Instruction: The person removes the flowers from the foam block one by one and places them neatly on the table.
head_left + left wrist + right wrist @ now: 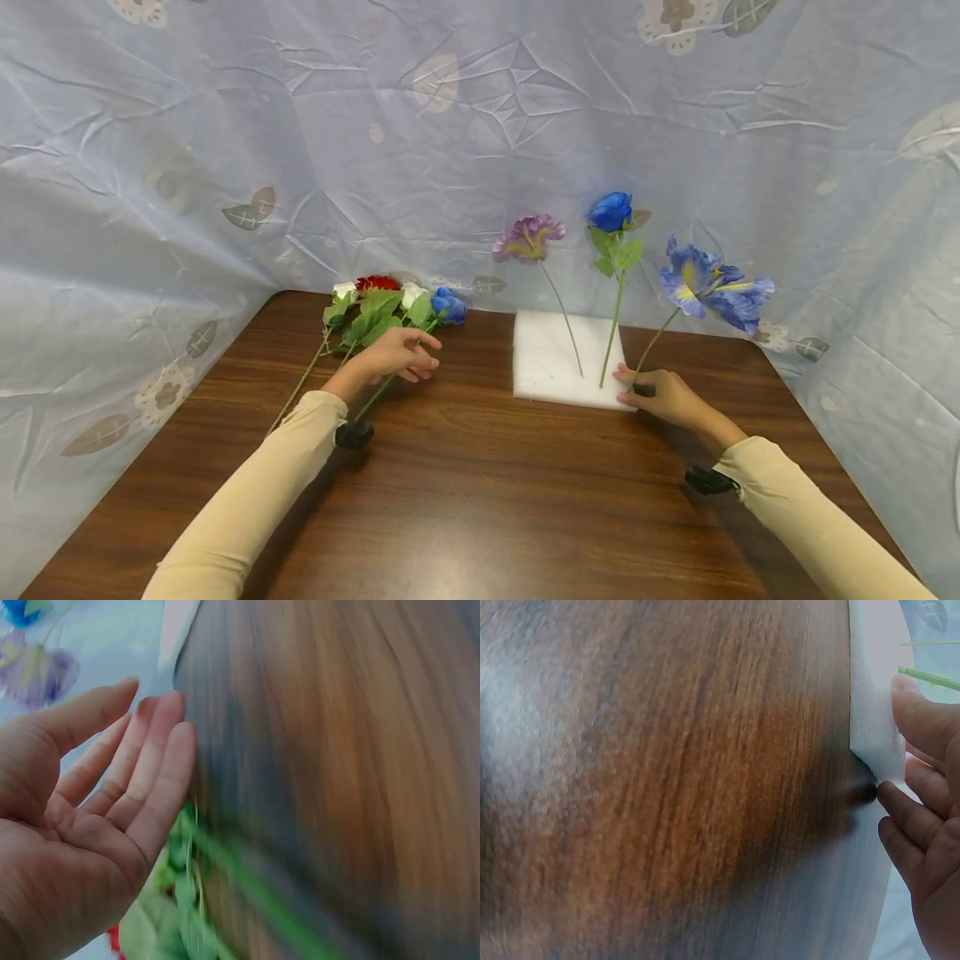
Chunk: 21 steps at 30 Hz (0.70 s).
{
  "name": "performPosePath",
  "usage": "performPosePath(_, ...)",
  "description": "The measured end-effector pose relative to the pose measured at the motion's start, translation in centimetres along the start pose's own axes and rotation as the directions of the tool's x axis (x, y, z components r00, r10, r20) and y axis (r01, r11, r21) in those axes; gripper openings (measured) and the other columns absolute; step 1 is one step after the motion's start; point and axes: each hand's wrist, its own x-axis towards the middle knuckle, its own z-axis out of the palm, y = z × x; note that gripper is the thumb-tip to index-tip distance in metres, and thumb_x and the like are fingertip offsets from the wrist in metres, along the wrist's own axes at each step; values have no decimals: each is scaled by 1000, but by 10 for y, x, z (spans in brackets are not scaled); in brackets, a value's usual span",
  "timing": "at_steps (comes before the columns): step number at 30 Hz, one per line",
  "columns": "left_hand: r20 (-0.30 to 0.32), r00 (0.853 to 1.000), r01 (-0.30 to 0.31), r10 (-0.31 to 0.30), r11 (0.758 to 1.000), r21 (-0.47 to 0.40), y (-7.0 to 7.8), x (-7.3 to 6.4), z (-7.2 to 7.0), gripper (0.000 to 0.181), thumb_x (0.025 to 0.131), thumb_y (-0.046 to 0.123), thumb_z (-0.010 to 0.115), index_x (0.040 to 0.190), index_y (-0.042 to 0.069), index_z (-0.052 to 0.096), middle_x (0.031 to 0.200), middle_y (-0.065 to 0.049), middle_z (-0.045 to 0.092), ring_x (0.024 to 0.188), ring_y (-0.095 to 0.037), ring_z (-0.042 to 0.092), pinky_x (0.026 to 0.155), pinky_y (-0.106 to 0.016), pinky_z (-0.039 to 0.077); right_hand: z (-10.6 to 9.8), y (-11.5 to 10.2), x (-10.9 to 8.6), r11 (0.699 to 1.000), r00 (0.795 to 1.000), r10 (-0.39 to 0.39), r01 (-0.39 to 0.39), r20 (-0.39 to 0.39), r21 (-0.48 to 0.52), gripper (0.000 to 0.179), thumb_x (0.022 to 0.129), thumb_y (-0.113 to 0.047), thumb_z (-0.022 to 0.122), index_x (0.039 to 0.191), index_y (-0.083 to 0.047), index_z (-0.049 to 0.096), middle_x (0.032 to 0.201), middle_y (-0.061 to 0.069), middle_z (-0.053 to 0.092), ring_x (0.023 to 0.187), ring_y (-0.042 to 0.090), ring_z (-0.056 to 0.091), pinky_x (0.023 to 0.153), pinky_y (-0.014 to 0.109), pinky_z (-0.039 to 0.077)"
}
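My left hand (399, 353) is over the lying flowers, its fingers loosely extended and its palm bare in the left wrist view. Beneath it passes the green stem of a blue rose (448, 307). At the right front corner of a white foam block (551, 354), my right hand (663, 396) grips the block, thumb on top and fingers against the side. Standing in the foam are a purple flower (529, 239) and another blue rose (611, 212). A blue-violet iris (712, 285) leans right above the right hand; its stem's lower end is partly hidden by the fingers.
White roses (413, 294), a red flower (377, 284) and green leaves (371, 319) lie at the back left of the brown wooden table (450, 500). A patterned, pale blue-grey cloth (450, 150) hangs behind and around the table.
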Motion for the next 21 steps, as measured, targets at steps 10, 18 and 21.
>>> performPosePath(10, -77, 992, -113, 102, 982, -153, 23, 56, 69, 42, 96, 2, 68, 136, -6, 58, 119, -35, 68, 99, -42, 74, 88, -52, 62, 1, 2, 2, 1000, 1000, 12, -12, 6, 1, 47, 93, -24, 77, 132, -2, 66, 140, 18, 59, 129, 39, 58, 102, 56, 50)
performPosePath(18, -137, 971, -221, 195, 953, -209, 37, 84, 119, 38, 94, -3, 66, 131, -10, 61, 111, -30, 73, 99, -38, 74, 86, -47, 63, 2, 4, 2, 1000, 1000, 26, -26, 6, 10, 47, 92, -25, 77, 133, -3, 66, 140, 16, 59, 130, 37, 58, 104, 56, 49)
performPosePath(21, -153, 966, -236, 206, 948, -213, 42, 92, 134, 37, 94, -4, 67, 130, -11, 62, 113, -30, 72, 102, -35, 74, 87, -42, 64, 2, 5, 1, 999, 1000, 29, -29, 6, 14, 47, 92, -25, 77, 133, -3, 65, 140, 16, 59, 130, 38, 57, 104, 57, 49)
